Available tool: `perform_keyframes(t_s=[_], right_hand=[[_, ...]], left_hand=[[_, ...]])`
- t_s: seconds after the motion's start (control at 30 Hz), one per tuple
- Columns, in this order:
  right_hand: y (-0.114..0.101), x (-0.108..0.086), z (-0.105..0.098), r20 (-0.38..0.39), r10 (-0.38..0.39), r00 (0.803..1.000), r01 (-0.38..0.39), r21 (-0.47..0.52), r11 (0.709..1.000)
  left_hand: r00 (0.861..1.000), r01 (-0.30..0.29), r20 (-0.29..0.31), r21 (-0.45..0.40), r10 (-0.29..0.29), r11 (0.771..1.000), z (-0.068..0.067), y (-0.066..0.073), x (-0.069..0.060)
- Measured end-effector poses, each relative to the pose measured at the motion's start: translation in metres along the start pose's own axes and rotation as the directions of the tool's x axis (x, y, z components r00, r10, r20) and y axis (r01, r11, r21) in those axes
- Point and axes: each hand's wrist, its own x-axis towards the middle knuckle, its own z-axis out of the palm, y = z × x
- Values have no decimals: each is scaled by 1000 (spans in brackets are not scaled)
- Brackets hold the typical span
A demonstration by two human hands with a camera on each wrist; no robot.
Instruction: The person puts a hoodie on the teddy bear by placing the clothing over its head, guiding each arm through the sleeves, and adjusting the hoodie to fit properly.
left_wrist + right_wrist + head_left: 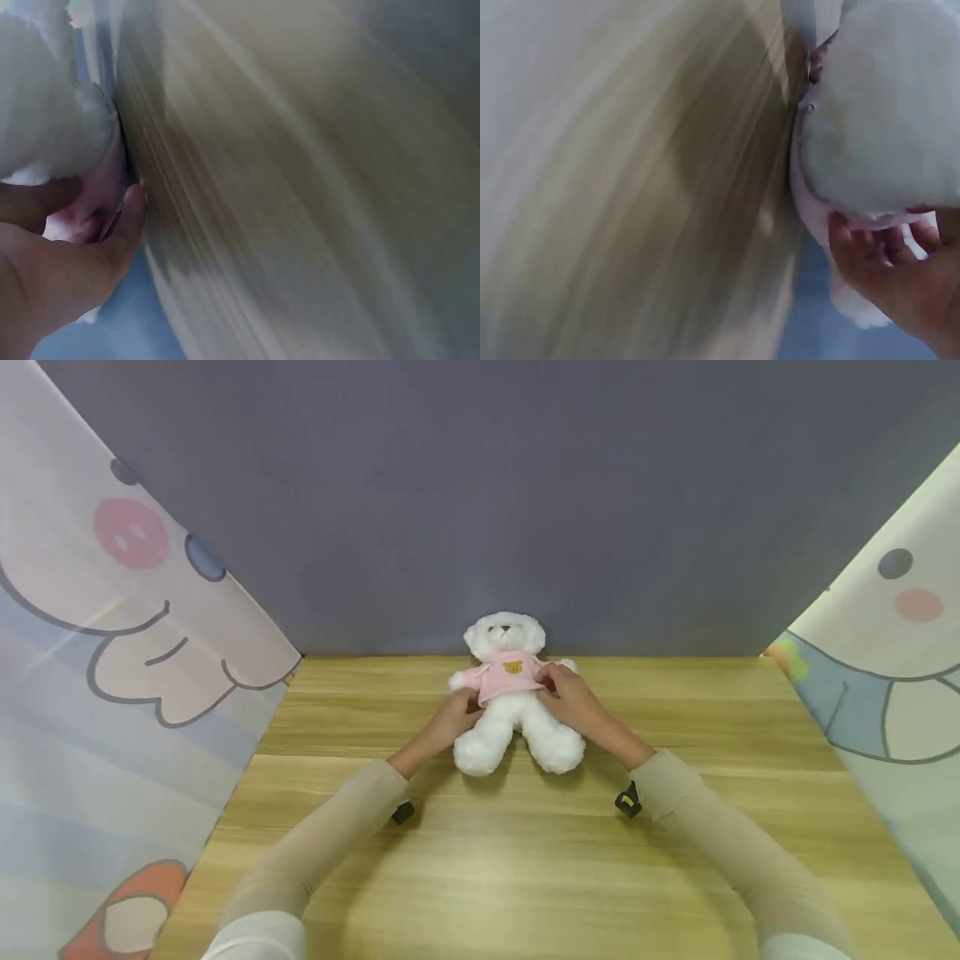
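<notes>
A white plush teddy bear (557, 745) lies on its back on the table, its head by the dark back wall. It wears a pink shirt (495, 683) with a small brown bear face on the chest. My left hand (454, 717) grips the shirt's lower edge at the bear's side; in the left wrist view, thumb and fingers stand about the pink cloth. On the opposite side my right hand (573, 700) holds the hem, its fingers (847, 244) curled at the pink cloth in the right wrist view. The fingertips are partly hidden by cloth and fur.
The wood-grain table (480, 868) reaches back to a dark grey wall (480, 510). Cartoon-printed panels, one on the left (90, 760) and one on the right (900, 693), flank the table. Dark wrist devices hang below both sleeves.
</notes>
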Motion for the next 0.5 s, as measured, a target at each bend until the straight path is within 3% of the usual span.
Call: perform_keyframes(t_s=[0.1,0.2,0.33,0.43,0.5], right_hand=[[7,2,0,-26,-3,1000,3,-3,1000],[17,0,-5,-50,-24,998,21,-72,997],[24,-7,-13,-8,-77,997,76,-79,994],[24,-12,-17,64,-126,990,129,-38,991],[24,-15,-18,87,-161,983,165,-35,986]], left_hand=[[1000,-3,-13,-14,3,1000,1,-1,5],[999,-30,-20,99,32,995,-3,-2,4],[996,-91,19,291,89,952,-11,1,0],[993,-117,61,300,103,947,-14,10,-3],[993,-117,42,263,110,958,-16,17,-5]])
